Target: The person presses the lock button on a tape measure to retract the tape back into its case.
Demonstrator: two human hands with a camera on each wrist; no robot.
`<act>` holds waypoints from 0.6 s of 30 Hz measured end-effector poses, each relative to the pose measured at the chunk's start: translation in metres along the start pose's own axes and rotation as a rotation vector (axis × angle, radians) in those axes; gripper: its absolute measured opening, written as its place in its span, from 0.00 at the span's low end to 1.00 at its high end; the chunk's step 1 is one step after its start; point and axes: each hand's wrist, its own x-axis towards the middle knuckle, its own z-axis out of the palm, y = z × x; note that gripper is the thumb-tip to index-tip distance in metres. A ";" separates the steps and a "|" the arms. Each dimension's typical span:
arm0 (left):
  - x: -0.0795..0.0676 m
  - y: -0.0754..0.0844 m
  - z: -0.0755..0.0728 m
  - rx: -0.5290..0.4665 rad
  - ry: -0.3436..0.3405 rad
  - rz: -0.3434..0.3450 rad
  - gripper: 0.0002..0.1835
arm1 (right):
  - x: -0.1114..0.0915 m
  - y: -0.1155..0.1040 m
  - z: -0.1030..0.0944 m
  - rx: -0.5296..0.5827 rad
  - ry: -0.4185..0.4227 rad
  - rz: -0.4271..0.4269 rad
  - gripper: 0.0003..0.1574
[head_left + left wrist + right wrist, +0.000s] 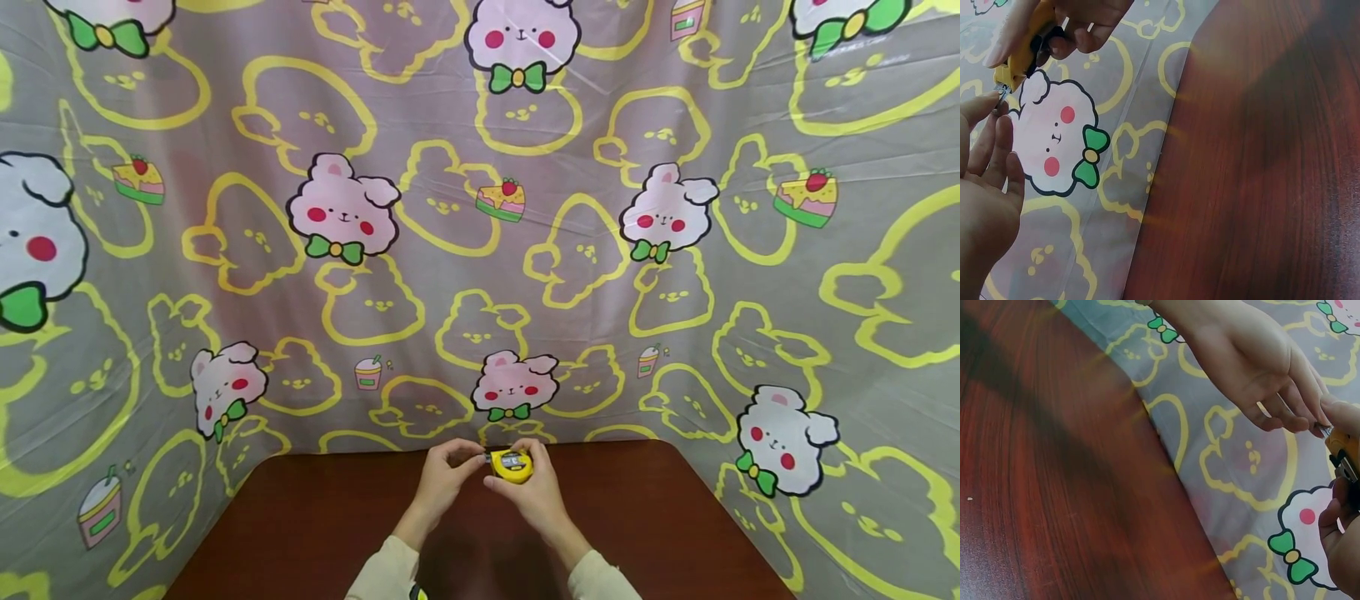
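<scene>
A yellow tape measure (512,466) with a grey label is held up over the table's far part. My right hand (538,487) grips its case, thumb at the near side and fingers curled round the far side. With thumb and forefinger, my left hand (442,479) pinches the metal end hook of the tape at the case's left. In the left wrist view the tape measure (1025,53) shows its black belt clip, and a short bit of blade (1002,89) meets the left fingertips. The right wrist view catches only part of the case (1342,447).
A dark red-brown wooden table (315,533) lies below both hands. Behind it and along both sides hangs a grey curtain (450,275) printed with white rabbits and yellow outlines, close against the table's edges. A small yellow and black item (417,592) shows at the left sleeve.
</scene>
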 end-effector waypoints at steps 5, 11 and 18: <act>0.000 0.004 0.001 0.001 0.006 -0.021 0.06 | 0.001 0.001 0.002 -0.012 0.009 0.001 0.39; -0.004 0.023 -0.002 0.000 -0.026 -0.025 0.05 | 0.002 0.002 0.003 -0.008 0.006 0.014 0.40; -0.011 0.042 -0.003 0.004 -0.043 0.005 0.06 | 0.000 0.000 0.005 0.004 0.001 0.017 0.40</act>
